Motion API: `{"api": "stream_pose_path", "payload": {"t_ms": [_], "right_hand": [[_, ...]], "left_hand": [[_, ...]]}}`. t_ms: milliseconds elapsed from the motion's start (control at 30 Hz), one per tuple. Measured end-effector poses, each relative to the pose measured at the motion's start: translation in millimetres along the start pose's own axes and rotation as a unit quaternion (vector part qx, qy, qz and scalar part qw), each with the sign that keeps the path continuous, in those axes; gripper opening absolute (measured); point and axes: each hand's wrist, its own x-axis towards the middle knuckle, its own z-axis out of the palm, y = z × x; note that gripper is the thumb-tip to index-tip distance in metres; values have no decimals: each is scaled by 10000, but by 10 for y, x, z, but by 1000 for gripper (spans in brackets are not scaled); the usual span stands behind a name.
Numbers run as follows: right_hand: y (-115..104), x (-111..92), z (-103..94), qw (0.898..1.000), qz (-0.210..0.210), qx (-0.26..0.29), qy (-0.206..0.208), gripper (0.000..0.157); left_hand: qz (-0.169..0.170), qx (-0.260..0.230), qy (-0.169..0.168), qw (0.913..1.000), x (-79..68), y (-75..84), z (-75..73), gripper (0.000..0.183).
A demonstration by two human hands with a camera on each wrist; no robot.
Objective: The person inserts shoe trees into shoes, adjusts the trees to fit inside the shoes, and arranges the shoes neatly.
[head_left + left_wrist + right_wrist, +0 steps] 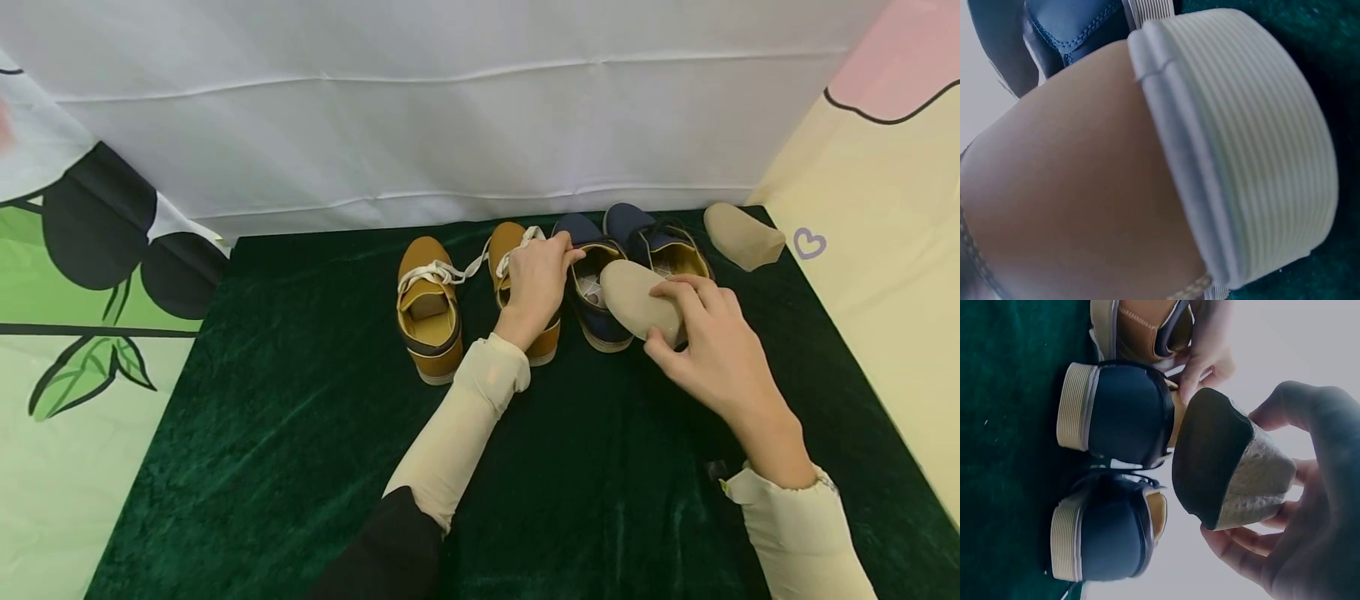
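Observation:
My right hand grips a beige toe-shaped shoe insert between thumb and fingers, over the heels of the navy shoes. In the right wrist view the insert shows a dark smooth end and a paler, rough side. The left navy shoe has its opening toward me, with pale patterned lining inside. My left hand reaches across the right tan shoe and pinches the left navy shoe near its tongue. Beside it stands the right navy shoe, partly behind the insert.
A second beige insert lies at the back right corner of the green cloth. The left tan shoe, with white laces, stands at the left of the row. A white fabric wall rises behind the shoes.

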Motion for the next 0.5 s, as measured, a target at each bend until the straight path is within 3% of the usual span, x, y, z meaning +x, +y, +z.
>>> {"api": "stream_pose_path", "payload": {"t_ms": [300, 500], "right_hand": [[-52, 145, 84, 9973, 494, 261, -468, 72], [-85, 227, 148, 9985, 230, 446, -222, 70]], "left_hand": [[-4, 57, 12, 10000, -28, -6, 5, 32], [8, 138, 7, 9999, -21, 1, -6, 33]]}}
